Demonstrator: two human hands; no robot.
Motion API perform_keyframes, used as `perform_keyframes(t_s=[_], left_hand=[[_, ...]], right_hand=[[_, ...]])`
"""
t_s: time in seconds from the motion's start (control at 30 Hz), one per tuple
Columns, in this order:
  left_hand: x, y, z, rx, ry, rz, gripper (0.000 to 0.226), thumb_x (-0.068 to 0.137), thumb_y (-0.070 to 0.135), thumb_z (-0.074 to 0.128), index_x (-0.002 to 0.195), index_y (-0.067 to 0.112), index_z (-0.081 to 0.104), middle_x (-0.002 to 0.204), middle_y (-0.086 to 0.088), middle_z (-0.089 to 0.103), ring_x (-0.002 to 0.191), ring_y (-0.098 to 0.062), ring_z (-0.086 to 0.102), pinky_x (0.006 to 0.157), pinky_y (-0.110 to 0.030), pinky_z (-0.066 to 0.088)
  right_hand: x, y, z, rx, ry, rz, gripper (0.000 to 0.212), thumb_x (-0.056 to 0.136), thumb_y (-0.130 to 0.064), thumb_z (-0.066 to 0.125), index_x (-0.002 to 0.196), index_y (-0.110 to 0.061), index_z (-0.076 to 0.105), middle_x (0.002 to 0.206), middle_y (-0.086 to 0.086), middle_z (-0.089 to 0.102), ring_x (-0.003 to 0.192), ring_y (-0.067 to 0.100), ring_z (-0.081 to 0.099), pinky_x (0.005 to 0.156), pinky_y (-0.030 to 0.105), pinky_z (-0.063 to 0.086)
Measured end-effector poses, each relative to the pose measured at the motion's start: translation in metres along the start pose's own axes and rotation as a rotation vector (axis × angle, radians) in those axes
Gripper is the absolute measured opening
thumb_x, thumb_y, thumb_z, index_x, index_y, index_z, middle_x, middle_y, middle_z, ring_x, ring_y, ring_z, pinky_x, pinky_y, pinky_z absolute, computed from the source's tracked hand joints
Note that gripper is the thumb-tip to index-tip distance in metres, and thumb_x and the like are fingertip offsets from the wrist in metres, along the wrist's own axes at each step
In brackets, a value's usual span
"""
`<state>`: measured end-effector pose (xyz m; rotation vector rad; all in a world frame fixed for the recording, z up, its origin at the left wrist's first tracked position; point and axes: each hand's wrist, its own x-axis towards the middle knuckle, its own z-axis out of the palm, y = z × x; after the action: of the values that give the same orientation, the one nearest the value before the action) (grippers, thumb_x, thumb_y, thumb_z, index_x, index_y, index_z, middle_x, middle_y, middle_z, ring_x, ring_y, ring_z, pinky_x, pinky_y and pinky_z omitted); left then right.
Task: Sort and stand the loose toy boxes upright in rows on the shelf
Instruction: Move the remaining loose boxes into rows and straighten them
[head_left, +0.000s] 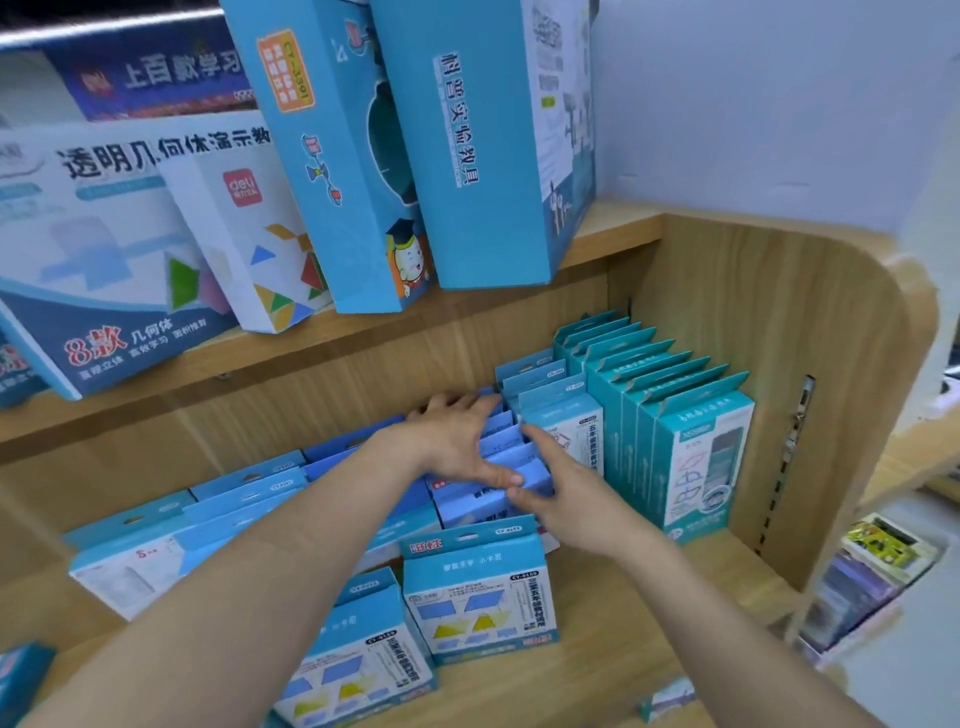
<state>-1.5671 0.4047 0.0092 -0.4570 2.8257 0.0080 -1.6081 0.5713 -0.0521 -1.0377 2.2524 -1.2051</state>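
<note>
Lower shelf (628, 618), wood, with a side panel at the right.

- Teal boxes (691, 447): one row standing upright against the right panel, running from near to far.
- Pale blue boxes (563, 415): three upright, just left of the teal row, towards the far side.
- Blue boxes (506, 449): a packed row at mid-shelf, touching the pale blue ones, tops upward. Both hands are on this row.
- Left hand (457, 441): spread over the tops of the row, fingers curled over its far end, thumb stretched to its near end, gripping the bundle.
- Right hand (571, 493): fingers fairly straight along the right side of the row, thumb pressed on the nearest box.
- Left-hand boxes (234, 499): blue, in a row leaning over, partly hidden by the left forearm.
- Two loose boxes (480, 592): blue and white, on the near part of the shelf, printed faces showing, side by side, the left one nearer.
- Small box (667, 699): lying at the near right edge, blurred.

Upper shelf (618, 228): large blue cartons (483, 156) standing at a tilt, with white cartons (104, 223) leaning to their left.
</note>
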Motion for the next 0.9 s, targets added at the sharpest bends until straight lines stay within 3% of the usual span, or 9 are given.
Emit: perform_keyframes(t_s=[0.2, 0.4, 0.73, 0.9], left_hand=[[-0.006, 0.002, -0.002, 0.094, -0.045, -0.013, 0.099, 0.074, 0.079, 0.047, 0.150, 0.032, 0.005, 0.159, 0.008, 0.006, 0.143, -0.026, 0.006, 0.108, -0.054, 0.019], [-0.009, 0.000, -0.001, 0.133, -0.033, -0.020, 0.097, 0.076, 0.079, 0.042, 0.150, 0.026, 0.009, 0.158, 0.009, 0.010, 0.144, -0.022, 0.006, 0.108, -0.052, 0.017], [-0.016, -0.004, -0.004, 0.142, -0.061, -0.016, 0.100, 0.076, 0.077, 0.046, 0.150, 0.022, 0.009, 0.158, 0.009, 0.008, 0.145, -0.018, 0.004, 0.109, -0.055, 0.017], [-0.016, -0.006, -0.003, 0.147, -0.058, -0.004, 0.097, 0.076, 0.077, 0.045, 0.149, 0.022, 0.013, 0.158, 0.009, 0.010, 0.145, -0.017, 0.004, 0.110, -0.056, 0.014]], right_hand=[[0.012, 0.001, -0.006, -0.048, 0.017, -0.051, 0.079, 0.078, -0.024, 0.075, 0.142, -0.030, 0.030, 0.127, 0.001, 0.061, 0.109, 0.022, 0.060, 0.090, 0.036, 0.051], [0.016, -0.001, -0.005, -0.080, 0.020, -0.068, 0.077, 0.076, -0.016, 0.078, 0.135, -0.029, 0.031, 0.120, 0.002, 0.062, 0.102, 0.022, 0.061, 0.086, 0.033, 0.050], [0.021, 0.002, 0.001, 0.070, -0.028, -0.056, 0.075, 0.074, -0.022, 0.080, 0.132, -0.029, 0.032, 0.116, -0.001, 0.065, 0.101, 0.019, 0.064, 0.087, 0.039, 0.053], [0.026, -0.007, 0.000, -0.068, -0.105, -0.068, 0.072, 0.073, -0.033, 0.079, 0.132, -0.025, 0.038, 0.123, -0.003, 0.060, 0.110, 0.018, 0.058, 0.093, 0.033, 0.047]])
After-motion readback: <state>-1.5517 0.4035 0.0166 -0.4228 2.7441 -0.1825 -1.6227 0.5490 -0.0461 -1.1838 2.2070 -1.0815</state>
